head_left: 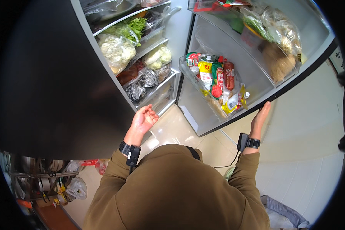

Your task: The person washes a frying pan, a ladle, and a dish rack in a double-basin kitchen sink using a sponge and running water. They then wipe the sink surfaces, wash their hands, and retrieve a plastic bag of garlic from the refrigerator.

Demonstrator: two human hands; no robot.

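Observation:
In front of me a refrigerator stands with its door (234, 122) swung out to the right. My right hand (260, 119) is open, its straight fingers lying along the outer edge of that door. My left hand (143, 120) is held palm up with loosely bent fingers, open and with nothing in it. It is close to the lower drawer (163, 100) of the fridge; whether it touches cannot be told. Inside are a bagged pale vegetable (117, 51), leafy greens (137, 27), a cabbage (157, 56) and a dark plastic bag (142, 83).
The lower door bin (191, 73) holds sauce pouches and a red-wrapped sausage (229, 76). Bagged food (281, 32) fills the upper door bin. A dark closed panel (53, 88) covers the left side. Behind it stands a rack (46, 175) with pots; a grey-edged basket (283, 211) is lower right.

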